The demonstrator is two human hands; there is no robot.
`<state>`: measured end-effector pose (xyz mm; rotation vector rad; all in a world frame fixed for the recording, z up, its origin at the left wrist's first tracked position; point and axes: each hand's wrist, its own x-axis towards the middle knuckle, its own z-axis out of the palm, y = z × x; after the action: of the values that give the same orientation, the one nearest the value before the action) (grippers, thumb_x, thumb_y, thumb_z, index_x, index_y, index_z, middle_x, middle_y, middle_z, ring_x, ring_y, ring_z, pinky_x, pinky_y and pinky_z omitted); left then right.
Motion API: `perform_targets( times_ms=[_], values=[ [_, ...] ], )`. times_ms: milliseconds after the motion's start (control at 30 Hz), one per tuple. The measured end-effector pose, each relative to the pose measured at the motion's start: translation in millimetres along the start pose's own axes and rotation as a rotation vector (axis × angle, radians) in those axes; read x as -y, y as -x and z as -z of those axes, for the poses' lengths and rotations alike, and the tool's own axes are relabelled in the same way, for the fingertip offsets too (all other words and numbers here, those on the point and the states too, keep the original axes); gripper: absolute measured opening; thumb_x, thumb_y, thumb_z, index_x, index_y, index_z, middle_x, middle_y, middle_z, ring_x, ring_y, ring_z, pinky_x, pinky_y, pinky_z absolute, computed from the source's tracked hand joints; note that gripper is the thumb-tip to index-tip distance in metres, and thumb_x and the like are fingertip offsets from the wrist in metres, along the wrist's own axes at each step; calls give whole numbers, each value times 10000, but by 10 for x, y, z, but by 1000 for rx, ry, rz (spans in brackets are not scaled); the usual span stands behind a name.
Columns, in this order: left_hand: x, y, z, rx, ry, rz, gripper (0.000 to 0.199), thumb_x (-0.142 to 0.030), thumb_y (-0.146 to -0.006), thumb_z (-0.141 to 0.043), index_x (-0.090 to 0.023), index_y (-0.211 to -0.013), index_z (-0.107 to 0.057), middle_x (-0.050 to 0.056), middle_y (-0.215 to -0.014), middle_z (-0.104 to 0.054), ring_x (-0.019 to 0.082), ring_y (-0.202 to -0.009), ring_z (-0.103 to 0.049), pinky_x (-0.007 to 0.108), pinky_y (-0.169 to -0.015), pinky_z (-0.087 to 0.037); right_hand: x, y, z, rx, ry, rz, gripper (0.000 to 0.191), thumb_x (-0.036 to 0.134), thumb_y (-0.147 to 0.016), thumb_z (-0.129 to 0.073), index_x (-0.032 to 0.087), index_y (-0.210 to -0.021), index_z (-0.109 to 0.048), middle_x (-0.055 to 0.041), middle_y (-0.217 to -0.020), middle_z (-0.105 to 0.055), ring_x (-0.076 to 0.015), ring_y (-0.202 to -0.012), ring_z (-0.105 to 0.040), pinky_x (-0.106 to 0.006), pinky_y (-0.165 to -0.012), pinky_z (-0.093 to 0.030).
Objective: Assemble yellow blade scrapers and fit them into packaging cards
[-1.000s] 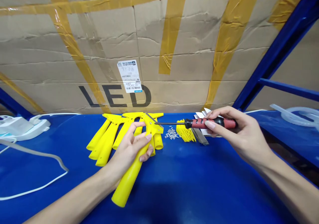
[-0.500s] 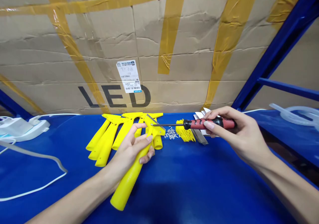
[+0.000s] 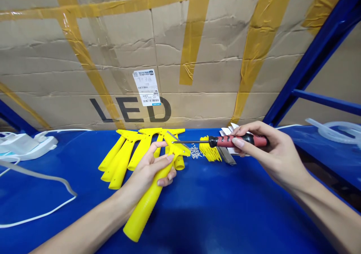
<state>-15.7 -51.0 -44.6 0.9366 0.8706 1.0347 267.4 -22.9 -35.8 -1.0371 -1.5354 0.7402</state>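
My left hand (image 3: 156,167) is closed around the neck of a yellow plastic scraper (image 3: 146,205), its hollow handle slanting down toward me. A thin metal blade (image 3: 178,140) lies along the scraper's wide head. In my right hand (image 3: 270,148) is a screwdriver (image 3: 225,141) with a red and black grip, held level. Its tip meets a screw on the scraper's head, close to my left fingertips. Behind the left hand lie several more yellow scraper handles (image 3: 122,160). Small silver screws (image 3: 194,151) form a loose pile to the right of the scraper's head.
Several small yellow plastic pieces (image 3: 210,150) stand in a row beside grey metal blades (image 3: 227,157) on the blue table (image 3: 214,209). A taped cardboard box (image 3: 118,58) rises behind. At left are a white power strip (image 3: 31,148) and cable; clear tubing (image 3: 335,131) lies right.
The scraper's head has tilted slightly, its right corner moving a little right. The screwdriver has shifted slightly right with it, its tip still at the screw.
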Motion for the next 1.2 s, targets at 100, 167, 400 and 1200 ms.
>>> perform_targets(
  times_ms=[100, 167, 400, 1200],
  values=[
    [-21, 5, 1, 14, -11, 34, 498, -362, -809, -790, -263, -1097, -395, -44, -527, -577, 51, -367, -394, 156, -429, -186, 7, 3, -4, -1, 22, 29, 252, 439, -799, -809, 259, -909, -673, -65, -995, -676, -225, -752, -676, -367, -598, -600],
    [-33, 26, -12, 4, -26, 30, 485, -353, -830, -773, -265, -1108, -386, -46, -535, -582, 45, -377, -389, 154, -438, -200, 25, 5, -12, -5, 50, 45, 253, 446, -801, -806, 258, -908, -676, -63, -988, -682, -214, -731, -669, -359, -589, -591],
    [-45, 116, -123, -87, -116, -85, 457, -347, -854, -758, -262, -1109, -388, -48, -607, -610, 53, -461, -439, 154, -473, -289, 215, 20, -25, 12, -3, 22, 279, 497, -861, -726, 286, -999, -606, -18, -798, -660, -114, -409, -508, -281, -358, -407],
    [-103, 102, -150, -242, -188, -213, 596, -333, -755, -808, -213, -1191, -420, -37, -618, -621, 69, -471, -460, 182, -493, -371, 16, -12, -68, 308, -341, -157, 349, 466, -889, -717, 273, -1080, -498, 13, -826, -644, -153, -665, -638, -297, -598, -523]
  ],
)
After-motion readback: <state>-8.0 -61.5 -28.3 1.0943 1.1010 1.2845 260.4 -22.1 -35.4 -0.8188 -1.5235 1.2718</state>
